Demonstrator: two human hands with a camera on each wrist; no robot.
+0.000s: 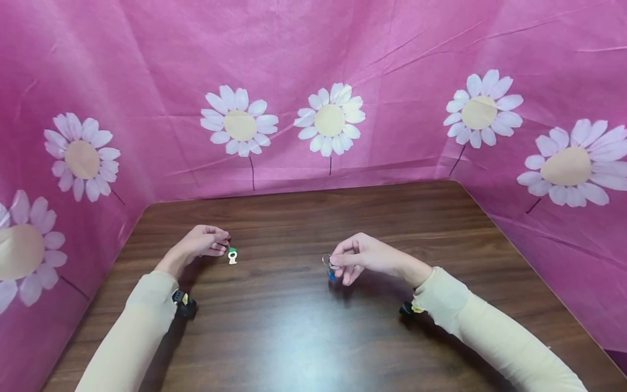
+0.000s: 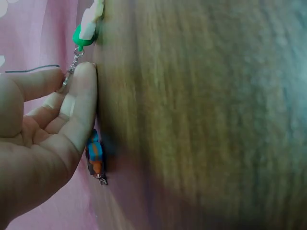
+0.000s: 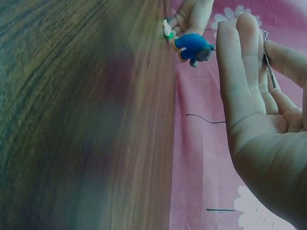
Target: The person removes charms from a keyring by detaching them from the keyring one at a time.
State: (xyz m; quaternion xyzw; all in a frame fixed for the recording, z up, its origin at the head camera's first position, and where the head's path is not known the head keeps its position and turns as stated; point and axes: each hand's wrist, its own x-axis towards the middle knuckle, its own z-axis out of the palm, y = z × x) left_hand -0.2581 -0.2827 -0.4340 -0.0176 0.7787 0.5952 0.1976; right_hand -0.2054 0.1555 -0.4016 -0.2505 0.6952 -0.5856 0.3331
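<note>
One green-and-cream charm [image 1: 232,256] sits at the end of a short metal chain [image 2: 76,60], its near end pinched between the thumb and fingers of the left hand [image 1: 202,242]. The right hand [image 1: 361,258] pinches a metal ring [image 1: 325,259], and below it is a blue charm [image 3: 194,47] with a grey end. Both charms are over the middle of the wooden table [image 1: 279,218], well apart — whether either touches the wood, I cannot tell. Past the left hand, its wrist view shows a blue-and-orange charm [image 2: 95,152] low by the tabletop. Pink cloth [image 1: 294,38] printed with white daisies [image 1: 240,125] surrounds the table's back and sides.
</note>
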